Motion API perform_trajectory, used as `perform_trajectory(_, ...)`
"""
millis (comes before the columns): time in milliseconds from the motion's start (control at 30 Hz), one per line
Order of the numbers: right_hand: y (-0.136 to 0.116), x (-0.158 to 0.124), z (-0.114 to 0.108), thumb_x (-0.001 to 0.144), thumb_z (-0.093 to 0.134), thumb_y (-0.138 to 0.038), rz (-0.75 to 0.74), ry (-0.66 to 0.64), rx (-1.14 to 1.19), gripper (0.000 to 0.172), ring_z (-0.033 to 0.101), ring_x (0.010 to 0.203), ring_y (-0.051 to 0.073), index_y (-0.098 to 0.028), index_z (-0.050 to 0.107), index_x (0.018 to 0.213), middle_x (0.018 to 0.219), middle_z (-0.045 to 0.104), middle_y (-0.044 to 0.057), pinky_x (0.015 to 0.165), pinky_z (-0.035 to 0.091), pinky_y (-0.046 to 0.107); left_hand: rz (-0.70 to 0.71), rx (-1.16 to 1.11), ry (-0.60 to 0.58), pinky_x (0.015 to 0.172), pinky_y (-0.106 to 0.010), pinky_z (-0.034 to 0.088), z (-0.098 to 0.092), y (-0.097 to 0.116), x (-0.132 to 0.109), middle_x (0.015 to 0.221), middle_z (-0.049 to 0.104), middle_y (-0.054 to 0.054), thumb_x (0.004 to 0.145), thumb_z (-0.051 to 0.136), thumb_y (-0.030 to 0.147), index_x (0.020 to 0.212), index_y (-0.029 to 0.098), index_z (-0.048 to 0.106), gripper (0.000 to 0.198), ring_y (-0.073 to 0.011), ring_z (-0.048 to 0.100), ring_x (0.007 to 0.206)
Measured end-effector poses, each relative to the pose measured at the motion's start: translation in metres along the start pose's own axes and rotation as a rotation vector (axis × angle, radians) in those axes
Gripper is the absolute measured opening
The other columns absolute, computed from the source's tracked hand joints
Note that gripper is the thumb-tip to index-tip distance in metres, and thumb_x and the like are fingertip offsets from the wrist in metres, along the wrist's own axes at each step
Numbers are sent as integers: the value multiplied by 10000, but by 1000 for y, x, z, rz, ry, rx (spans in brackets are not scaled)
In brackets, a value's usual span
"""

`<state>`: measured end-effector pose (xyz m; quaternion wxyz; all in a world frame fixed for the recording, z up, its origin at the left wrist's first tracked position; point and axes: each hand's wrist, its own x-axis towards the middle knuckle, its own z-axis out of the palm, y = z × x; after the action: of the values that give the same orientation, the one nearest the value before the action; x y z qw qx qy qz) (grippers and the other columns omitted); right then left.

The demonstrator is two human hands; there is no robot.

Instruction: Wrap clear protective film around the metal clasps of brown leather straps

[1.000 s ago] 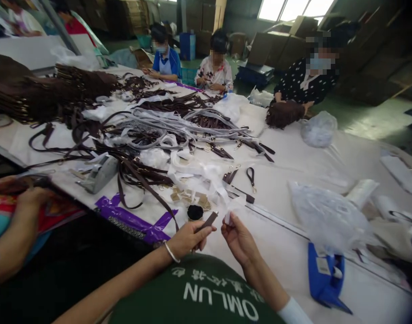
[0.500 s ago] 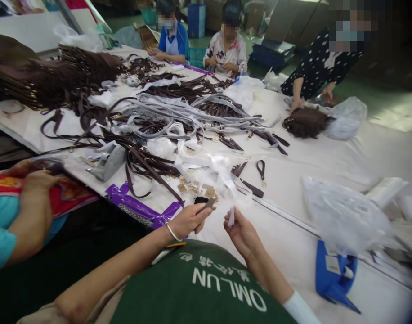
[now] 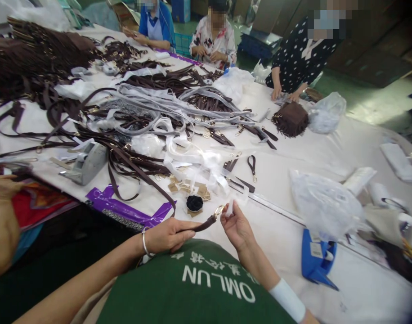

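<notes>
- A brown leather strap (image 3: pixel 201 226) runs out of the left hand (image 3: pixel 168 235), held just above the tabletop (image 3: pixel 293 155) and in front of a green shirt (image 3: pixel 195 288).
- Its gold clasp (image 3: pixel 218 210) sits just beside a small white strip (image 3: pixel 229 208).
- The left fingers (image 3: pixel 179 238) are closed around the strap.
- The right hand (image 3: pixel 238 227) pinches the white strip between thumb and fingers (image 3: pixel 233 217).
- A silver bangle (image 3: pixel 144 243) circles the left wrist.
- Near the strap, a round black piece (image 3: pixel 194 203) sits on a small tan card.
- Farther out lie tangled brown straps (image 3: pixel 138 167), white ribbon (image 3: pixel 192 157), a gray tape dispenser (image 3: pixel 86 163) and purple tape (image 3: pixel 125 204).
- To the right are a clear plastic bag (image 3: pixel 324 204) and a blue packet (image 3: pixel 315 261).
- Across the tabletop, a co-worker in a dotted top (image 3: pixel 300 56) rests both hands (image 3: pixel 283 93) near a brown fringed bundle (image 3: pixel 290 119).
- Two more co-workers (image 3: pixel 212 45) sit farther along.
</notes>
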<state>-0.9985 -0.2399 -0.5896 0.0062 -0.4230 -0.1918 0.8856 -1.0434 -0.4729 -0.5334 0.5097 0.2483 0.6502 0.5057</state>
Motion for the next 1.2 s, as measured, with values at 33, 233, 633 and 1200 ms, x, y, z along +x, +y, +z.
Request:
perform_trajectory(33, -1, 0, 0, 747, 707, -214, 7, 1, -2, 111, 627, 642, 83, -181, 610, 791, 730, 666, -18, 522, 539, 145, -1, 23, -6, 420, -150, 323, -1, 1, -1, 443, 406, 51, 899, 398, 416, 1358, 145, 378, 534, -75, 389, 404)
perform_trajectory(233, 1, 2, -1, 728, 712, -184, -12, 34, -5, 134, 634, 637, 97, -184, 612, 817, 733, 673, -15, 510, 530, 157, 124, 134, 11, 669, -186, 449, 1, 5, 0, 895, 653, -43, 883, 430, 385, 1270, 181, 512, 445, -155, 579, 753)
perform_trajectory(633, 0, 3, -6, 742, 708, -216, -16, 7, -52, 131, 624, 585, 91, -159, 626, 828, 718, 691, 0, 511, 535, 163, -1, -11, 21, 430, -143, 318, 9, -1, 3, 479, 433, 43, 895, 417, 420, 1342, 136, 403, 530, -70, 400, 431)
perform_trajectory(1200, 1, -4, 0, 745, 706, -214, -3, -52, -21, 126, 659, 724, 110, -191, 629, 841, 818, 702, -4, 497, 525, 148, 56, -471, 4, 333, -170, 167, 8, -29, 6, 367, 416, 63, 885, 460, 409, 1270, 38, 439, 536, -45, 256, 282)
